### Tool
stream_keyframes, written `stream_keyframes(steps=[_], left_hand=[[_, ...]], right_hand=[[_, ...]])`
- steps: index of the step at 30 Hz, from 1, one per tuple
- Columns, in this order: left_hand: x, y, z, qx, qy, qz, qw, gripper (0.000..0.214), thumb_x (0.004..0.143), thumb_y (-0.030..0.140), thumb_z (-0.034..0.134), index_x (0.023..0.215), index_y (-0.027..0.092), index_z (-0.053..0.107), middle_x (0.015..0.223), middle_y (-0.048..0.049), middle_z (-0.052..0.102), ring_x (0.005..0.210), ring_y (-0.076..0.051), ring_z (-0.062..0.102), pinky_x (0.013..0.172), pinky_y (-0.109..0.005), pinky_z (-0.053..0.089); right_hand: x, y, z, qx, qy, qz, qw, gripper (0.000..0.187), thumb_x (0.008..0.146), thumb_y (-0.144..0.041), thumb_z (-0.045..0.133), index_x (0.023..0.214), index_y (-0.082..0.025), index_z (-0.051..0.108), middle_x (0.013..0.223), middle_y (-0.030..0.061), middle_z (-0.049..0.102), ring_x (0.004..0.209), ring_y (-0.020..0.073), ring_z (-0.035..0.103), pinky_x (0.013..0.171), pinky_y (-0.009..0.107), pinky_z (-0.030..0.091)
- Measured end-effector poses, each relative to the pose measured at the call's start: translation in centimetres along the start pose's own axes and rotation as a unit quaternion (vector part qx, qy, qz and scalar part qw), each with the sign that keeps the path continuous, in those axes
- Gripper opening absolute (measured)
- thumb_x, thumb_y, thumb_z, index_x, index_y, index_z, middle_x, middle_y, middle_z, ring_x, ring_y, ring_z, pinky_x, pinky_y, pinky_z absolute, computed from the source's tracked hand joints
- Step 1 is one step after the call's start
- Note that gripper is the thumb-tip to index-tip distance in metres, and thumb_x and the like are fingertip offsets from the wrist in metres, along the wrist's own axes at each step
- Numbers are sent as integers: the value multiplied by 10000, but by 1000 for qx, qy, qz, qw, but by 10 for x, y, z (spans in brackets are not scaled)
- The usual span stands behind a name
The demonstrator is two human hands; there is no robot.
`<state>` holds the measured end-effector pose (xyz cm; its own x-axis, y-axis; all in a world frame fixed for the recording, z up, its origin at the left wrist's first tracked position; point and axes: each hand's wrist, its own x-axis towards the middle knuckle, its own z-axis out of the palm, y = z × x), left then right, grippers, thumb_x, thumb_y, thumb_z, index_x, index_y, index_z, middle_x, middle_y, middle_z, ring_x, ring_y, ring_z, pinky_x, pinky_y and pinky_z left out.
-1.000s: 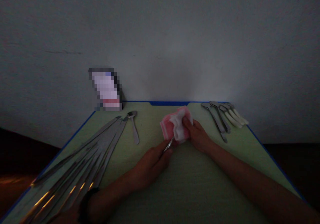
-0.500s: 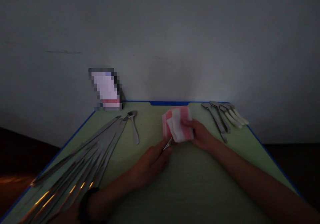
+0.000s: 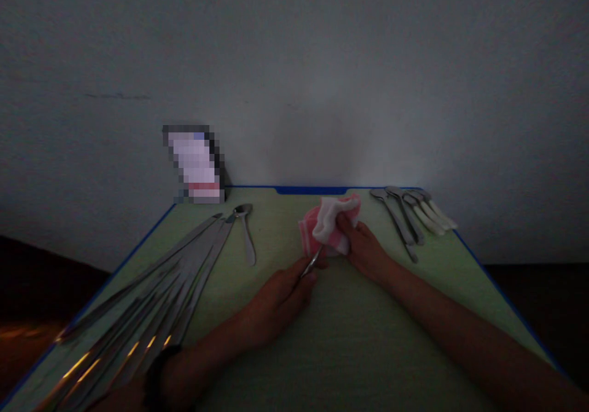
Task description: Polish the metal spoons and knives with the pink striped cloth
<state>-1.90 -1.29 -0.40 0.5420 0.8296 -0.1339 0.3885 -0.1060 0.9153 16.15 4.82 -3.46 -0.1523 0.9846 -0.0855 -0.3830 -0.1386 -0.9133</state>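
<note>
My left hand [image 3: 285, 292], low in the middle, is closed on the slim handle of a piece of metal cutlery [image 3: 312, 262]. Its far end is hidden in a pink-and-white cloth [image 3: 327, 222], so I cannot tell its kind. My right hand [image 3: 364, 247] grips that cloth, bunched around the hidden end, with the thumb on top. Left of the hands, a small spoon [image 3: 247, 237] lies on the light green table [image 3: 359, 338].
Several long table knives [image 3: 184, 271] fan out at the left, partly under my left forearm. At the back right lie several spoons [image 3: 396, 216] and white-handled cutlery pieces [image 3: 430, 216]. A pixelated phone-like screen [image 3: 196, 164] leans on the wall [image 3: 294, 62] at the back left.
The cloth was flatter; now it is folded over and crumpled around the cutlery, with my right thumb pressing on it. My left hand has hardly moved.
</note>
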Motion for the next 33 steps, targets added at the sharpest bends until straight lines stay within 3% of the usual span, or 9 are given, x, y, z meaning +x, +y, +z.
stream_keyframes(steps=[6,10,14,20,24,28,33], left_hand=[[1,-3,4,-101,7,-38,994,386,914,380,318,1231,176,397,552,77,344,470,-85,351,435,-188,294],[2,0,2,-100,13,-47,994,390,910,379,324,1237,178,392,537,78,362,465,-88,369,433,-192,298],[1,0,2,-85,1,-39,996,377,909,381,336,1223,185,411,549,75,373,475,-86,377,439,-190,298],[-1,-2,2,-42,7,-22,999,354,914,371,338,1201,189,436,573,65,387,496,-91,388,461,-197,310],[-2,0,2,36,24,8,999,324,906,353,358,1165,203,481,634,33,497,556,-115,457,533,-223,367],[-1,2,3,85,26,30,996,323,911,336,339,1179,212,470,748,6,568,641,-136,518,613,-244,403],[0,-1,3,92,13,28,995,323,916,338,327,1177,200,460,629,41,492,549,-110,468,530,-217,380]], right_hand=[[6,-14,-2,198,-21,80,977,197,738,-273,506,885,-176,594,775,33,668,803,200,614,762,340,473],[9,-16,-6,235,-39,78,968,264,758,-270,408,923,-166,586,791,47,672,840,215,611,783,364,478],[9,-16,-6,254,-31,70,964,239,727,-204,401,857,-155,595,727,29,663,722,178,611,787,335,479],[5,-13,-6,173,-73,112,976,191,623,-139,469,766,-153,595,669,22,633,706,187,597,731,343,477],[1,-6,-4,63,-57,47,995,180,616,-145,611,795,-159,604,695,-4,631,643,136,569,635,272,454],[-1,0,-2,-37,-21,-20,999,241,626,-272,692,828,-159,624,764,11,642,655,122,551,623,259,426],[1,7,-2,-29,23,-35,999,279,686,-418,633,796,-162,627,662,3,618,575,114,513,558,253,387]])
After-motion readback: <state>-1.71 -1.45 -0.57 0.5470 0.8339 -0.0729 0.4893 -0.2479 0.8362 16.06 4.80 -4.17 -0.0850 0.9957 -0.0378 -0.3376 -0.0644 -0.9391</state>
